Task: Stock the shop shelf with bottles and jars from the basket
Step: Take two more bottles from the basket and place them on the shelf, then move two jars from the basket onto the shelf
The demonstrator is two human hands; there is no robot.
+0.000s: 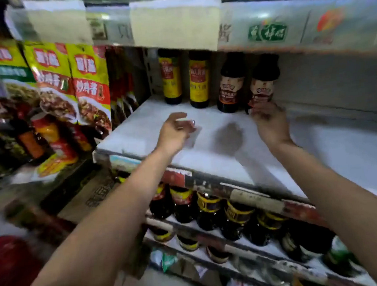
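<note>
White shelf (137, 135), centre frame, mostly bare: right hand (271, 122) grips fourth dark sauce bottle (264, 80); left hand (175, 132) curled, hold unclear.

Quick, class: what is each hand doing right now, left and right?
Left hand: fingers curled, perhaps round something pale; too blurred to tell.
Right hand: grips the base of the rightmost bottle on the shelf.

White shelf (137, 133) with dark bottles (198, 81) at back
</note>
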